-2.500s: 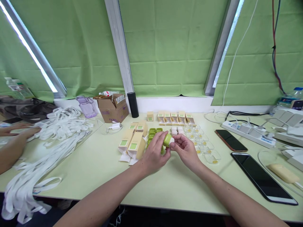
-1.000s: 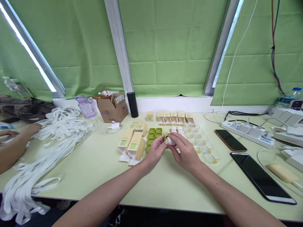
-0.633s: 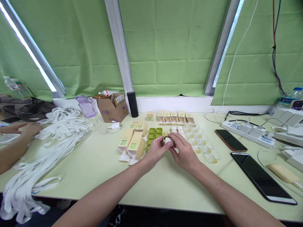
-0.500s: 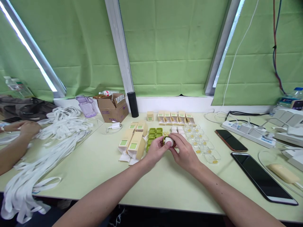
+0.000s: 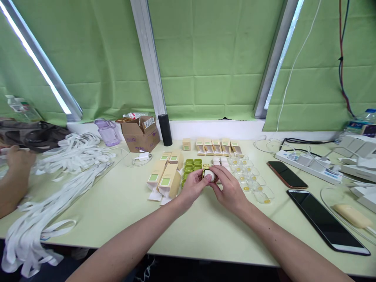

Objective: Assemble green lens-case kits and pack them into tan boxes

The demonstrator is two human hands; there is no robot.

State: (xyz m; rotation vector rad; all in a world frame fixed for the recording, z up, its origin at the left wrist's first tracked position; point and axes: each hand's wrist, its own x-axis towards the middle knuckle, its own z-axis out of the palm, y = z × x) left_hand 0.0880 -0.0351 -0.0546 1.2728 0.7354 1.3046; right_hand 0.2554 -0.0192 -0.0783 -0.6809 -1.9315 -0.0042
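Between my two hands is a small green square cup with a white rounded piece (image 5: 208, 174) in it. My left hand (image 5: 192, 187) is closed on its left side, thumb against the white piece. The fingers of my right hand (image 5: 230, 187) close round the other side. Just beyond them stand several small green square cups (image 5: 188, 168) in rows. White blocks (image 5: 221, 161) sit behind my right fingers, partly hidden. To the right lie several clear plastic covers (image 5: 263, 194) with yellow spots. Left of the cups are several beige paper boxes (image 5: 169, 181).
Open beige boxes (image 5: 216, 147) line the back. At right lie two phones, the larger one (image 5: 326, 219) nearer, and a power strip (image 5: 308, 166). White straps (image 5: 53, 199) cover the left, beside another person's hand (image 5: 19, 166). A cardboard box (image 5: 140, 137) and black cylinder (image 5: 165, 130) stand behind.
My hands stay in place, with the white piece turned slightly in the fingers. At the left, the other person's hand has moved further left, away from the straps.
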